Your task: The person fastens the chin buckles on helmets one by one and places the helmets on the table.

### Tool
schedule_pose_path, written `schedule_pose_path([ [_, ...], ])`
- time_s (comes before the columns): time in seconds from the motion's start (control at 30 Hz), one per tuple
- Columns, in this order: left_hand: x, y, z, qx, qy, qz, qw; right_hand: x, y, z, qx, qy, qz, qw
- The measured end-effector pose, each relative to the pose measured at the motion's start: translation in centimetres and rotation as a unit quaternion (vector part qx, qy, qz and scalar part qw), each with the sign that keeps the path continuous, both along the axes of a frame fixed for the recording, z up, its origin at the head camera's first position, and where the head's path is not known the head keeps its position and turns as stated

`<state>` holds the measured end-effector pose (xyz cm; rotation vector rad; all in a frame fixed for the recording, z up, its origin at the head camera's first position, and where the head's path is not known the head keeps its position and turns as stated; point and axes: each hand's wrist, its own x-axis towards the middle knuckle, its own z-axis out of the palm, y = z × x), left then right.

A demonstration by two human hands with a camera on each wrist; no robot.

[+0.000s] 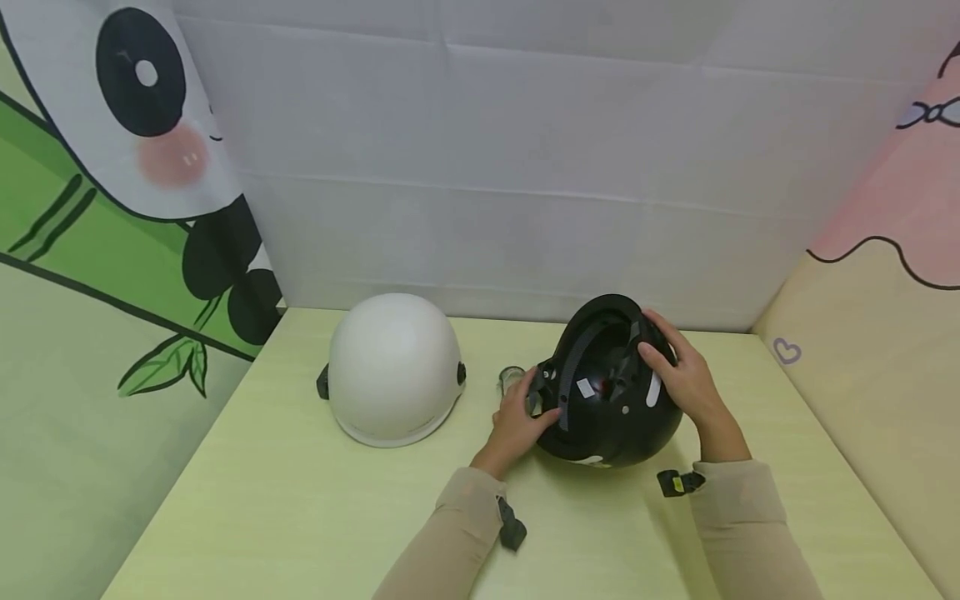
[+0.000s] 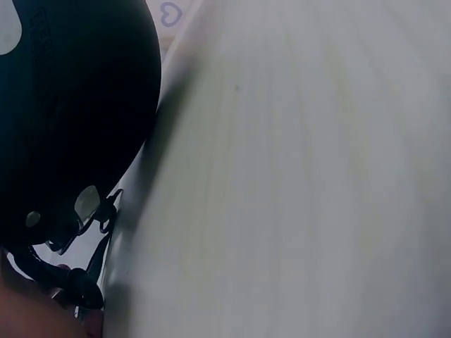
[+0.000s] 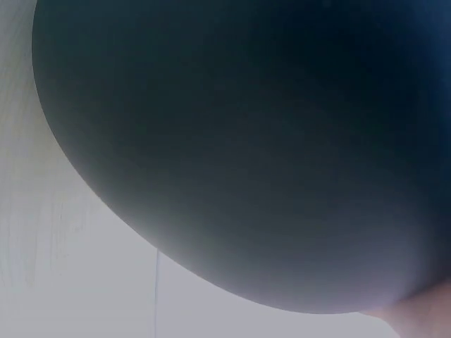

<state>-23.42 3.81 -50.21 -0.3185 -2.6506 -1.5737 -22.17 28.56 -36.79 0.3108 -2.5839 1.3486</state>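
Observation:
A black helmet (image 1: 637, 429) lies tilted on its side, its hollow inside and dark lining facing up and to the left in the head view. My left hand (image 1: 517, 423) grips its left edge, thumb over the rim, beside a clear visor-like piece (image 1: 512, 377). On the opposite side, my right hand (image 1: 692, 383) holds the rim with thumb and fingers spread round it. The smooth black shell (image 3: 211, 141) fills most of the right wrist view, with part of the right hand (image 3: 423, 313) at the corner. In the left wrist view, a dark strap (image 2: 42, 271) hangs near the left hand (image 2: 35, 313).
A white helmet (image 1: 393, 367) with black side fittings sits dome up to the left of the black one. Both stand on a pale yellow table (image 1: 300, 517). A white backdrop (image 1: 540, 167) rises behind, and printed panels (image 1: 885, 350) flank the sides.

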Motion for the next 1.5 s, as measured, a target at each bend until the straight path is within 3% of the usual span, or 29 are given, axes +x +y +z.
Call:
schedule_pose_path([
  [0.3,-0.3,0.2,0.2,0.007,-0.023,-0.047,0.9986,0.0,0.2,-0.3,-0.018,0.006,0.0,0.9998],
  [0.5,-0.5,0.5,0.1,0.039,-0.038,-0.065,0.9964,-0.1,0.6,-0.6,-0.05,0.015,0.005,0.9986],
  [0.8,-0.9,0.5,-0.2,0.099,-0.032,-0.083,0.9911,-0.2,0.6,-0.9,-0.072,0.026,0.006,0.9971],
  [1.17,-0.4,0.2,1.1,0.135,-0.083,-0.081,0.9841,0.1,0.9,-2.1,-0.104,0.062,-0.006,0.9926],
  [1.5,0.0,-0.4,2.4,0.133,-0.066,-0.051,0.9875,0.0,0.7,-3.5,-0.16,0.078,0.005,0.9841],
])
